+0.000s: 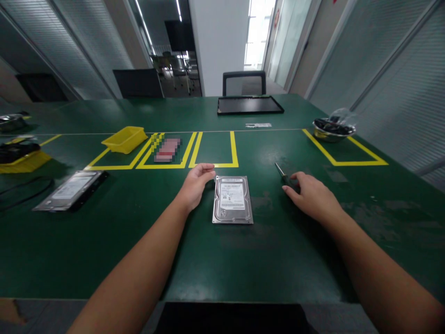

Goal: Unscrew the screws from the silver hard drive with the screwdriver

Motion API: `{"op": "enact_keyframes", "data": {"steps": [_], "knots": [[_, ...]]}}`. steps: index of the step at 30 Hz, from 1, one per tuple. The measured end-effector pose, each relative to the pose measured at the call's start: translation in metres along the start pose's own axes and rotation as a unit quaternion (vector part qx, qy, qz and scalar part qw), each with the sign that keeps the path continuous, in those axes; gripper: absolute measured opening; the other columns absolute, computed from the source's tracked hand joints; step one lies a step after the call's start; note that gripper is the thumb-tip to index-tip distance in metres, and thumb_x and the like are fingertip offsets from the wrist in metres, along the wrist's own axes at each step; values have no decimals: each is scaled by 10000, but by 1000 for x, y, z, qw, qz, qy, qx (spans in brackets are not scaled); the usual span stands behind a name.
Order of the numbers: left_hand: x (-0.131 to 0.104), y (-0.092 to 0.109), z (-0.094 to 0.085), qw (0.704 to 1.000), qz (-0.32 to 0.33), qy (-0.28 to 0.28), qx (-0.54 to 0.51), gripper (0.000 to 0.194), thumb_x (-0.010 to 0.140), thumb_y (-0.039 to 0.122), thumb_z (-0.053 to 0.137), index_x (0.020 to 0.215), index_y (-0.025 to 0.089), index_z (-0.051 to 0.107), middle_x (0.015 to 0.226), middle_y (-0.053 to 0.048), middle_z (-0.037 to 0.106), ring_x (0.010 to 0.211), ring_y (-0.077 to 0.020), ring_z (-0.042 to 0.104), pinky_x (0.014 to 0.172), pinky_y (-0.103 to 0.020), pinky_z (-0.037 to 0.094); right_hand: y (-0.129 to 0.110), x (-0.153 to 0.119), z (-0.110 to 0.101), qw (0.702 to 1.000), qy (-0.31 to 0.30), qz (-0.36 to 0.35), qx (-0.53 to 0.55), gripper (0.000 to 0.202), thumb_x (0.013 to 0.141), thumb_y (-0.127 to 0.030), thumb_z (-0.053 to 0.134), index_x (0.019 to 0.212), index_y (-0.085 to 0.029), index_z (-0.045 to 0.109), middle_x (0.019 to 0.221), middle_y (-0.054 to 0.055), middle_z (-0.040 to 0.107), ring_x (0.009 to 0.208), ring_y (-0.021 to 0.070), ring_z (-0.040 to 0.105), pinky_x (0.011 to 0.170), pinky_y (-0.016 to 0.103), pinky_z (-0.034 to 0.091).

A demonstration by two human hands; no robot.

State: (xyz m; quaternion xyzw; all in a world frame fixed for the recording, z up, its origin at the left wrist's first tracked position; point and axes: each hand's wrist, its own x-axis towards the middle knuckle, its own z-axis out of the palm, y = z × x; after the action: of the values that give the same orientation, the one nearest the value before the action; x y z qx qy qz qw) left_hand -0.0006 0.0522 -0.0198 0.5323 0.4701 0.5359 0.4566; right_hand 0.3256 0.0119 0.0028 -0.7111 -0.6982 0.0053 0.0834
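Note:
A silver hard drive (pixel 232 199) lies flat on the green table, its white label facing up. My left hand (pixel 198 183) is just left of the drive's upper corner, fingers extended and thumb slightly apart, with nothing visible in it. Whether it touches the drive I cannot tell. To the right of the drive, my right hand (pixel 309 192) has thumb and fingers around the dark handle of a screwdriver (pixel 280 170). The metal shaft points away and to the left, low over the table. My fingers hide part of the handle.
Another hard drive (pixel 71 190) lies left, near a black cable (pixel 31 197). Beyond are a yellow tray (pixel 125 140), a blurred pink item (pixel 168 150) and yellow tape outlines (pixel 234 148). A metal bowl (pixel 333 132) of dark parts stands right; a black panel (pixel 250 105) lies at the back.

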Motion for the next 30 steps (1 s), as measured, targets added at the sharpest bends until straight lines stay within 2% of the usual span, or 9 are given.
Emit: {"op": "enact_keyframes", "data": {"steps": [5, 9, 11, 15, 20, 25, 30], "knots": [[5, 1, -6, 995, 13, 78, 59, 170, 753, 290, 623, 861, 162, 594, 741, 2, 577, 656, -119, 549, 663, -265, 462, 4, 2, -2, 1000, 1, 7, 24, 431, 885, -527, 473, 1145, -187, 531, 1039, 106, 627, 906, 242, 613, 758, 353, 482], [3, 6, -12, 985, 27, 88, 148, 125, 715, 282, 679, 749, 167, 640, 683, 2, 599, 632, -133, 526, 609, -263, 399, 10, 3, -6, 999, 8, 16, 28, 421, 882, -523, 483, 1138, -194, 541, 1001, 85, 641, 897, 239, 610, 754, 352, 474], [0, 8, -13, 972, 37, 75, 218, 115, 724, 290, 674, 739, 179, 649, 682, 2, 617, 637, -144, 541, 615, -271, 402, 12, 3, -9, 999, 9, 19, 24, 398, 881, -511, 489, 1110, -192, 558, 992, 81, 648, 897, 237, 609, 760, 354, 466], [-2, 9, -13, 927, 43, 31, 372, 122, 787, 311, 606, 774, 199, 653, 750, -9, 674, 691, -165, 603, 654, -285, 444, 16, 3, -18, 999, -1, 42, 15, 368, 886, -499, 481, 1048, -186, 587, 983, 79, 660, 878, 228, 609, 755, 347, 448], [-1, 6, -12, 917, 22, 1, 399, 150, 783, 357, 630, 780, 213, 670, 822, -31, 714, 780, -204, 631, 725, -323, 459, 20, 4, -29, 995, -46, 87, -26, 369, 901, -496, 430, 1031, -196, 600, 1003, 95, 653, 886, 237, 595, 727, 340, 420], [-5, 11, -9, 878, -4, -23, 478, 382, 791, 554, 607, 1033, 264, 664, 965, -40, 715, 953, -286, 587, 825, -411, 419, 36, 6, -35, 986, -54, 144, -71, 323, 892, -441, 394, 941, -207, 610, 987, 125, 618, 895, 283, 585, 672, 365, 411], [-10, 18, -7, 848, -2, -83, 524, 569, 753, 718, 544, 1159, 329, 627, 1099, -49, 662, 1051, -340, 510, 881, -470, 368, 56, 8, -38, 972, -37, 211, -94, 358, 898, -391, 363, 1115, -233, 601, 1184, 157, 562, 1058, 331, 562, 765, 409, 459]]}}
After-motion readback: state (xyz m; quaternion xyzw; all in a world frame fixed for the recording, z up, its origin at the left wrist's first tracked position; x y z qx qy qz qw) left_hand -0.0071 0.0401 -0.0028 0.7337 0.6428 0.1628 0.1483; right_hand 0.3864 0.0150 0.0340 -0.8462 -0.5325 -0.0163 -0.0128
